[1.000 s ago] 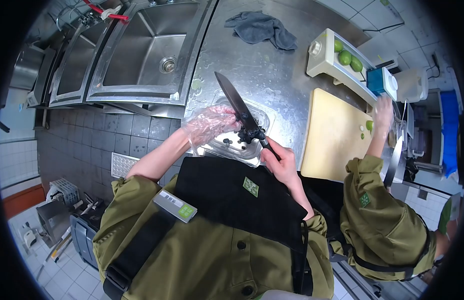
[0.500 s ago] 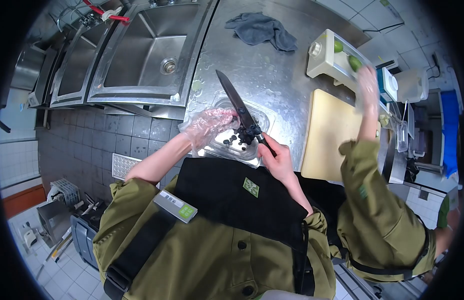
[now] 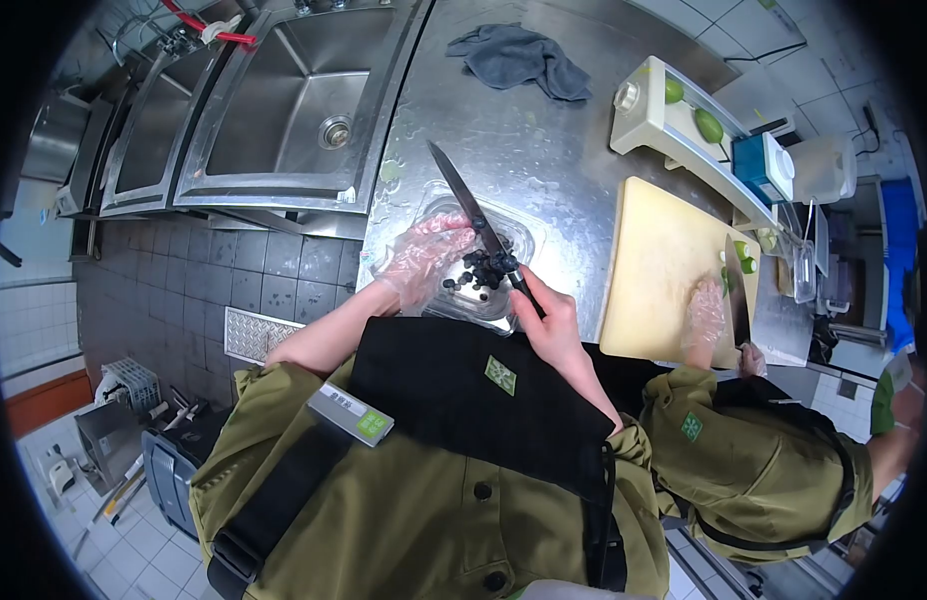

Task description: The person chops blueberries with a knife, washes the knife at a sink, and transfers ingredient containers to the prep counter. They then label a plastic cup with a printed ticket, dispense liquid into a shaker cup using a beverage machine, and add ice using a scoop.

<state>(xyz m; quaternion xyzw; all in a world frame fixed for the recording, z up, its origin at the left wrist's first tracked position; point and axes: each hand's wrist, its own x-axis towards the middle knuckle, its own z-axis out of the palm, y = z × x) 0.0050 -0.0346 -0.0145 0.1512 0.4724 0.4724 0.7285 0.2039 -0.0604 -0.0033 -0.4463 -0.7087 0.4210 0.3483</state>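
Note:
My right hand [image 3: 552, 312], bare, is wrapped round the handle of a long dark-bladed knife [image 3: 458, 183], its tip pointing up and left. Several small dark round pieces [image 3: 481, 270], like blueberries or olives, lie beneath the blade, and some cling near its handle end. They sit in a clear plastic container [image 3: 532, 238] on the steel counter. My left hand [image 3: 431, 246], in a clear plastic glove, is at the container's left side with curled fingers close to the blade. Whatever is between those fingertips is too small to make out.
To my right a co-worker's gloved hand [image 3: 706, 315] rests on a cream cutting board [image 3: 649, 260] beside another knife [image 3: 736, 300] and cut green pieces [image 3: 746, 258]. A raised white shelf [image 3: 639, 97] holds limes [image 3: 709, 125]. A grey cloth [image 3: 524, 62] lies behind; a sink [image 3: 284, 110] is left.
The co-worker's gloved hand has come down from the white shelf to the cutting board, where a knife and green pieces now show. My hands and knife have barely shifted.

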